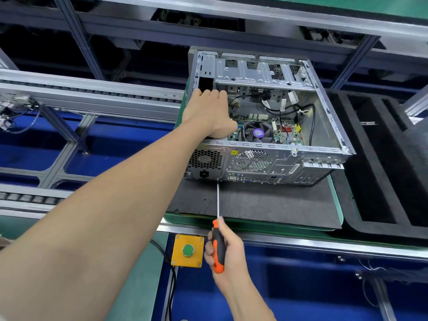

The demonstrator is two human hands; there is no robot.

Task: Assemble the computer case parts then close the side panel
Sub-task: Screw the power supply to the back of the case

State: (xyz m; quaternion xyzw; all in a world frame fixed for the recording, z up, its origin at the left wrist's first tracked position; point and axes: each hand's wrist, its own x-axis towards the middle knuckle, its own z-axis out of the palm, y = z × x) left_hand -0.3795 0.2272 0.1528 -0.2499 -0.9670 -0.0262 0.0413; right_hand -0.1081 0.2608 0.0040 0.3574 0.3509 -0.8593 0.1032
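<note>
Head view: a person's two bare arms reach forward over a work line.
Button box [188, 250]: yellow, with a round green button, fixed on the near rail, just left of the right hand.
Right hand [223, 246]: closed around the screwdriver's handle, near the near edge of the mat.
Screwdriver [218, 245]: orange and black handle, thin metal rod pointing away to the case. Its tip meets the bottom of the case's back wall, near the power socket.
Mat [266, 202]: dark grey, lying on a green tray. The case sits on its far half.
Case [266, 158]: silver metal, lying on its side with the open side up. The back wall with its round air holes faces the person.
Board [284, 133]: green, inside the case, with a black fan [257, 133] on it and black wires above it.
Left hand [209, 112]: palm down, resting on the part in the left end of the case. The fingers curl over its far edge, beside a black box [205, 83] in the far left corner.
Foam tray [379, 158]: black, with deep slots, just right of the mat.
</note>
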